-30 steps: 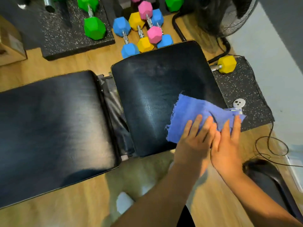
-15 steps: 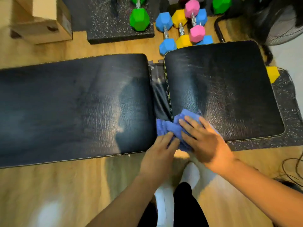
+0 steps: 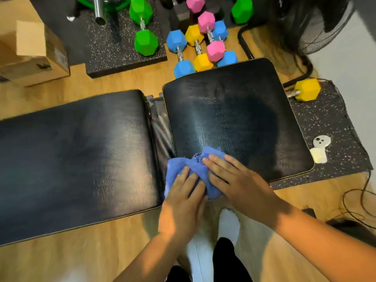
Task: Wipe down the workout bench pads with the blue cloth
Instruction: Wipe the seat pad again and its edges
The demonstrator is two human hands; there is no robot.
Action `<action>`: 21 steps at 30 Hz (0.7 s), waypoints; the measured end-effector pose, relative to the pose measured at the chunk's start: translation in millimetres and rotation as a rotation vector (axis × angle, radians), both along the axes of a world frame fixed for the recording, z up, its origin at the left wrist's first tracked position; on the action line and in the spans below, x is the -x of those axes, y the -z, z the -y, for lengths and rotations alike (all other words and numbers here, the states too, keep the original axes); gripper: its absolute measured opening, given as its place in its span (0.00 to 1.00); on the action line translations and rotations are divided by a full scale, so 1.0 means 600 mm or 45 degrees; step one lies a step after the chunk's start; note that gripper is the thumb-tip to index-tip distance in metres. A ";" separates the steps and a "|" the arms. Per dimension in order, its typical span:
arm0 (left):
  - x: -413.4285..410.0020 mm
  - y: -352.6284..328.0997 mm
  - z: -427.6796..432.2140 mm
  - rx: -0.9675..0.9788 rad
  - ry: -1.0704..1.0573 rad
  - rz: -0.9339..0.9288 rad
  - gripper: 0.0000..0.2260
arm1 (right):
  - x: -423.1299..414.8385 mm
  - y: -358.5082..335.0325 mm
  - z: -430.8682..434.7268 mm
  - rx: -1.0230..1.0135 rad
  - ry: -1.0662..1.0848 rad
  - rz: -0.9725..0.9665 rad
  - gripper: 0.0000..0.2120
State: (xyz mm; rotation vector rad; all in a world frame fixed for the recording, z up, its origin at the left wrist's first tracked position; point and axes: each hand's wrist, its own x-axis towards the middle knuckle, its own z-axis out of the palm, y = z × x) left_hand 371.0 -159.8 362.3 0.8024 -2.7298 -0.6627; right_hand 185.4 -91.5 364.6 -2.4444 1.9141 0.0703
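The black workout bench has a long back pad [image 3: 77, 155] on the left and a square seat pad [image 3: 234, 119] on the right, with a gap [image 3: 160, 129] between them. The bunched blue cloth [image 3: 189, 165] lies over the near end of that gap, at the seat pad's near left corner. My left hand [image 3: 183, 200] presses flat on the cloth's left part. My right hand [image 3: 234, 180] presses flat on its right part, over the seat pad's near edge. Both hands hide much of the cloth.
Coloured dumbbells [image 3: 195, 49] lie on the floor behind the bench, with a green one [image 3: 144, 35] on a black mat. A yellow dumbbell [image 3: 305, 90] sits right of the seat pad. A cardboard box [image 3: 34, 53] stands far left, a fan [image 3: 313, 23] far right, and cables [image 3: 358, 202] trail at the right.
The cloth and both hands slid from the seat pad's right near corner leftward to the gap between the pads; since half a second ago they have barely shifted.
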 end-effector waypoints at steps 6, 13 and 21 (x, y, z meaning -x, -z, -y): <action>0.071 -0.025 -0.002 0.224 0.118 0.024 0.10 | 0.076 -0.007 -0.033 -0.015 0.043 0.003 0.23; 0.145 -0.011 -0.040 0.042 0.033 0.246 0.24 | 0.174 -0.045 -0.070 -0.224 0.242 0.133 0.41; 0.248 -0.009 0.094 0.128 -0.072 0.344 0.27 | 0.250 -0.044 0.079 -0.212 0.545 0.090 0.35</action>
